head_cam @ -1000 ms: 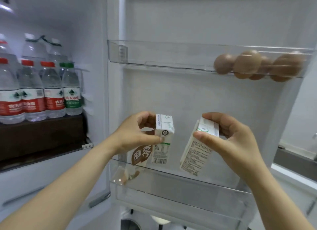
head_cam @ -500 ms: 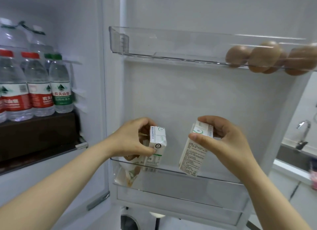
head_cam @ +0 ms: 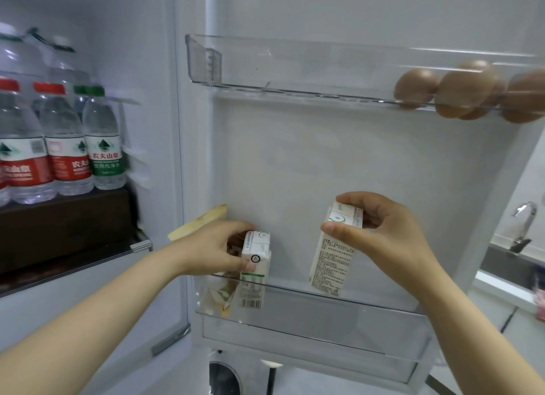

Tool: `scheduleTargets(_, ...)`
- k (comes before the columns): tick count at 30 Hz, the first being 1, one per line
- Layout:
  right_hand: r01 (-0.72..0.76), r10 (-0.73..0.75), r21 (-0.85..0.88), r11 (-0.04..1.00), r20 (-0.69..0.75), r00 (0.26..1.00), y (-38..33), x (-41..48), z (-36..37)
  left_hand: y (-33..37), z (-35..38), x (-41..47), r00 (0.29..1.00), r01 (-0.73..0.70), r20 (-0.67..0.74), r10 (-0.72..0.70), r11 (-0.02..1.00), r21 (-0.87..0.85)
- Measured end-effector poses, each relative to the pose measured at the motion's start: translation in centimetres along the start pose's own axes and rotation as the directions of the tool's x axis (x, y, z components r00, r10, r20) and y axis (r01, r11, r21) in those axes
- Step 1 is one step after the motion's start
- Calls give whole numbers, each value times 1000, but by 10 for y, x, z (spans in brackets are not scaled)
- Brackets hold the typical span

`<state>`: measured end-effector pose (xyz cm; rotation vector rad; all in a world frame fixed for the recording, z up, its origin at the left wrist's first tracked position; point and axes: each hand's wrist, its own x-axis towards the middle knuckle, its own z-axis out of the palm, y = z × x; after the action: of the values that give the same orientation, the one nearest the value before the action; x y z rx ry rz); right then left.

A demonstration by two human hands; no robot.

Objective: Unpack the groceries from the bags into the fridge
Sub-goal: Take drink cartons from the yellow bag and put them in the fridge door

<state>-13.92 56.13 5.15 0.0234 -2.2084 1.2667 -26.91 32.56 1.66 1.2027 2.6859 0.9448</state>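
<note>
The fridge door stands open in front of me. My left hand (head_cam: 212, 247) grips the top of a small white drink carton (head_cam: 254, 272), whose lower half sits inside the clear lower door shelf (head_cam: 339, 315) at its left end. My right hand (head_cam: 380, 232) pinches a second white carton (head_cam: 331, 263) by its top; that one tilts, with its bottom at the shelf's rim near the middle. A yellowish packet (head_cam: 200, 222) stands behind my left hand in the same shelf.
The upper clear door shelf (head_cam: 295, 67) holds several brown eggs (head_cam: 463, 91) at its right end. Water bottles (head_cam: 65, 141) with red and green labels stand on a dark shelf (head_cam: 65, 217) inside the fridge at left. A sink tap (head_cam: 523, 226) shows at far right.
Both hands have lowered their cartons toward the lower door shelf. The left carton has sunk into the shelf; the right one has come down to its rim.
</note>
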Motion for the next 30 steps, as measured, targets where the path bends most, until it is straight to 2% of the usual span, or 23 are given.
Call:
scheduleTargets(8, -56, 72, -120, 991, 142, 987, 18, 14, 19, 0, 3, -2, 998, 40, -54, -34, 992, 116)
scheduleTargets(12, -90, 130, -146, 985, 289, 949, 26, 23, 18, -3, 15, -13, 987, -56, -142, 74, 990, 127)
scheduleTargets(16, -71, 146, -201, 977, 384, 912, 33, 25, 21, -8, 28, -16, 960, -96, -239, 147, 972, 213)
scheduleTargets(30, -10, 112, -246, 969, 406, 907, 42, 24, 61, -7, 33, -13, 956, -62, -265, 122, 973, 223)
